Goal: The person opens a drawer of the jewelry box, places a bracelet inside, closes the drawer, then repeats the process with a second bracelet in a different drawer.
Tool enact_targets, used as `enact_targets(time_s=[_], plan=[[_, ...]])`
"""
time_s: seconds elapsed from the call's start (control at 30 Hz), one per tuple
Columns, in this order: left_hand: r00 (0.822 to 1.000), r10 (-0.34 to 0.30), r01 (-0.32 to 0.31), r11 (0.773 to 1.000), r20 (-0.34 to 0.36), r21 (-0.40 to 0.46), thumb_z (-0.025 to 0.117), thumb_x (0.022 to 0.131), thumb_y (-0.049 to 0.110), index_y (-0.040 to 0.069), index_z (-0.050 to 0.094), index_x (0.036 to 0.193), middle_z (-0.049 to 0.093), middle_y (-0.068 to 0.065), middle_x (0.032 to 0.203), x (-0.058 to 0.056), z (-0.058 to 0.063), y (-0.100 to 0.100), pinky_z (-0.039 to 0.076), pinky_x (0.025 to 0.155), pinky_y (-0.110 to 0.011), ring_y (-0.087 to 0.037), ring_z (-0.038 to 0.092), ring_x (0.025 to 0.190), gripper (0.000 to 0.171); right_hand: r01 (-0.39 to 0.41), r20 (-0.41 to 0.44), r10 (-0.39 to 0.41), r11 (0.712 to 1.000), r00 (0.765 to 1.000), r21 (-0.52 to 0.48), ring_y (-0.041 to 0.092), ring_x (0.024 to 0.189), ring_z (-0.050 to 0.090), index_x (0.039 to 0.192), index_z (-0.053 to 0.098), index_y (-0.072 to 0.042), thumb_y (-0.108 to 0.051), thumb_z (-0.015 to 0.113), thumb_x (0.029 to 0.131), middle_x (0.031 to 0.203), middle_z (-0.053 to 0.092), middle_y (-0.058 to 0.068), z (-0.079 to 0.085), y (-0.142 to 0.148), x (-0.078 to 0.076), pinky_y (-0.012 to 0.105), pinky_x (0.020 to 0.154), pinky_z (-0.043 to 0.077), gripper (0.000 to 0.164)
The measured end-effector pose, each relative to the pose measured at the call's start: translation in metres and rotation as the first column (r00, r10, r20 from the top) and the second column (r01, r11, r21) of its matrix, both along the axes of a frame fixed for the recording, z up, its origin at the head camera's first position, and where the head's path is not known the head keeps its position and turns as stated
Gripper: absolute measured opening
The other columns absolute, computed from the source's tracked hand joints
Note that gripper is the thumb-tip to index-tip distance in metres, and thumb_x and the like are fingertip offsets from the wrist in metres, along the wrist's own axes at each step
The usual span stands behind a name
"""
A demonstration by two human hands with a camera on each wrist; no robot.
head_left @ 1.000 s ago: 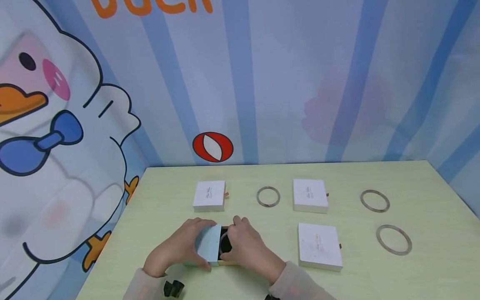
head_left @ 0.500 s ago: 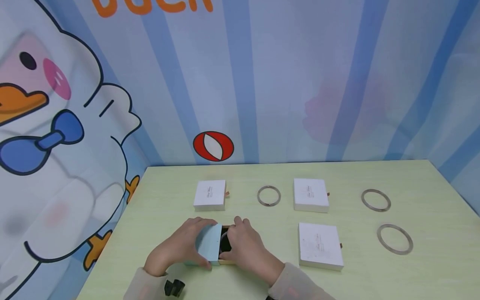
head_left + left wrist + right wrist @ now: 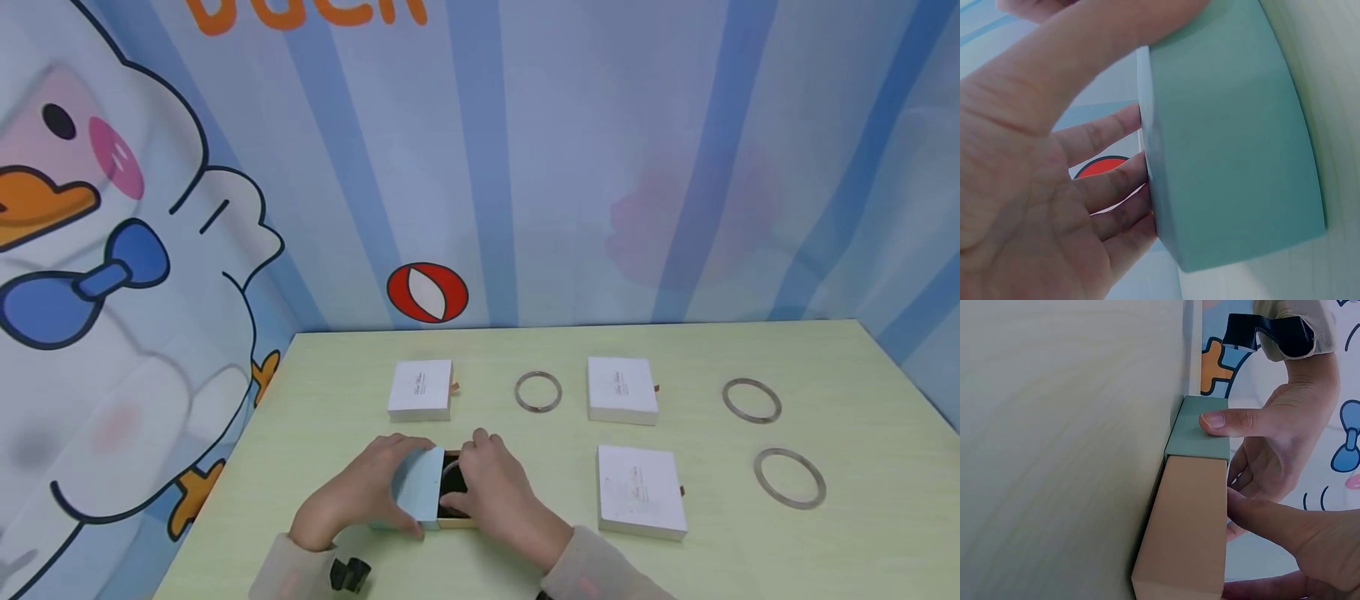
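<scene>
My left hand (image 3: 363, 487) grips the light-blue sleeve (image 3: 418, 490) of a drawer box, thumb on the near side and fingers at the far side. In the left wrist view its fingers touch the edge of the sleeve (image 3: 1229, 144). The tan tray (image 3: 456, 524) of this box is pulled partway out to the right and has a black lining. Part of a silver bangle (image 3: 451, 468) shows inside it. Over the tray lies my right hand (image 3: 501, 493), thumb reaching inward and fingers bent at the far side. I cannot tell whether it pinches the bangle, as the hand hides its contact.
Three white boxes stand on the table: back left (image 3: 420, 390), back middle (image 3: 622, 390) and front right (image 3: 641, 492). Bangles lie between the back boxes (image 3: 537, 392) and on the right, one far (image 3: 752, 401) and one nearer (image 3: 790, 478). A printed backdrop (image 3: 555, 167) rises behind.
My right hand has shifted slightly right and away, its thumb moving up inside the tray. The left hand keeps its grip on the blue sleeve.
</scene>
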State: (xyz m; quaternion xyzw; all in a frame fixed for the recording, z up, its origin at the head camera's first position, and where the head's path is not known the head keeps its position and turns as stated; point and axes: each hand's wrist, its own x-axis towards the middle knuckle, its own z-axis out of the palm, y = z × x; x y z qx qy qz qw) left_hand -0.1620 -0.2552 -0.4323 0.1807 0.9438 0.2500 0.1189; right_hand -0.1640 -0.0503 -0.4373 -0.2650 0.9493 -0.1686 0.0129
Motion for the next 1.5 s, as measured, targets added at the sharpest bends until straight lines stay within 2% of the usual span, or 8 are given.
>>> enact_targets(time_s=[0.1, 0.2, 0.4, 0.87, 1.17, 1.5], plan=[[1.000, 0.000, 0.000, 1.000, -0.005, 0.000, 0.101, 0.052, 0.033, 0.007, 0.055, 0.137, 0.056, -0.010, 0.131, 0.000, 0.001, 0.000, 0.044, 0.093, -0.052, -0.030, 0.049, 0.113, 0.101, -0.013, -0.052, 0.011, 0.999, 0.999, -0.031, 0.020, 0.080, 0.054, 0.093, 0.067, 0.004, -0.038, 0.082, 0.083, 0.088, 0.055, 0.008, 0.001, 0.005, -0.002, 0.025, 0.067, 0.052, 0.045], [1.000, 0.003, -0.003, 1.000, -0.005, 0.001, 0.101, 0.051, 0.033, 0.007, 0.055, 0.137, 0.057, -0.010, 0.130, 0.000, 0.000, 0.000, 0.044, 0.094, -0.052, -0.030, 0.049, 0.113, 0.101, -0.030, -0.082, 0.022, 0.994, 0.996, -0.103, 0.020, 0.078, 0.055, 0.091, 0.066, 0.003, -0.029, 0.081, 0.086, 0.087, 0.055, 0.008, 0.002, 0.010, -0.003, 0.025, 0.065, 0.051, 0.036], [1.000, 0.008, -0.008, 1.000, 0.000, 0.001, 0.101, 0.051, 0.034, 0.009, 0.055, 0.137, 0.057, -0.009, 0.130, 0.000, -0.001, 0.000, 0.044, 0.095, -0.053, -0.029, 0.049, 0.113, 0.101, -0.023, -0.062, 0.009, 0.973, 0.998, -0.229, 0.021, 0.081, 0.057, 0.093, 0.067, 0.004, -0.018, 0.078, 0.088, 0.089, 0.056, 0.009, 0.001, 0.014, -0.008, 0.027, 0.068, 0.053, 0.025], [1.000, 0.013, -0.013, 1.000, -0.005, 0.003, 0.101, 0.050, 0.034, 0.009, 0.055, 0.137, 0.056, -0.010, 0.130, 0.000, -0.002, -0.001, 0.044, 0.095, -0.053, -0.030, 0.048, 0.114, 0.102, 0.000, -0.173, -0.047, 0.965, 0.984, -0.262, 0.019, 0.071, 0.054, 0.083, 0.067, 0.004, 0.000, 0.072, 0.087, 0.078, 0.052, 0.007, -0.002, 0.026, -0.013, 0.028, 0.062, 0.052, 0.008], [1.000, 0.015, -0.015, 1.000, -0.006, 0.002, 0.101, 0.050, 0.033, 0.009, 0.055, 0.137, 0.056, -0.010, 0.132, 0.000, -0.002, 0.000, 0.044, 0.095, -0.054, -0.030, 0.048, 0.115, 0.102, 0.022, -0.151, -0.069, 0.957, 0.986, -0.290, 0.019, 0.065, 0.050, 0.072, 0.060, 0.002, 0.005, 0.067, 0.086, 0.071, 0.047, 0.006, -0.004, 0.037, -0.012, 0.030, 0.057, 0.049, 0.016], [1.000, 0.006, -0.006, 1.000, -0.006, 0.005, 0.101, 0.051, 0.033, 0.008, 0.054, 0.138, 0.055, -0.010, 0.132, 0.000, -0.002, -0.001, 0.044, 0.094, -0.053, -0.030, 0.047, 0.115, 0.102, 0.008, -0.092, -0.033, 0.966, 0.995, -0.258, 0.018, 0.061, 0.046, 0.066, 0.055, -0.001, 0.007, 0.059, 0.090, 0.068, 0.046, 0.005, -0.006, 0.047, -0.008, 0.031, 0.054, 0.044, 0.026]])
